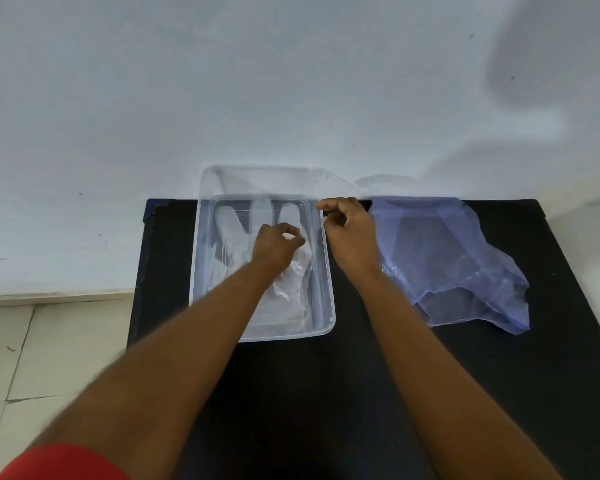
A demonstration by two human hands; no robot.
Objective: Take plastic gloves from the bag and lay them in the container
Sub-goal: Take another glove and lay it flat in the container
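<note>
A clear plastic container (329, 292) stands on the black table, its lid tilted up behind it. Clear plastic gloves (232, 223) lie flat inside, fingers pointing away from me. My left hand (274, 249) is inside the container, thumb and fingers pinched on the top glove near its palm. My right hand (350, 233) hovers at the container's right rim with fingers curled; whether it pinches the transparent film cannot be made out. The translucent blue bag (454, 258) lies crumpled to the right of my right hand, and its contents do not show.
The black table (326, 393) ends at a pale wall (291, 81) just behind the container. Its left edge drops to a tiled floor (32, 358). A red sleeve (59, 462) shows at the bottom left.
</note>
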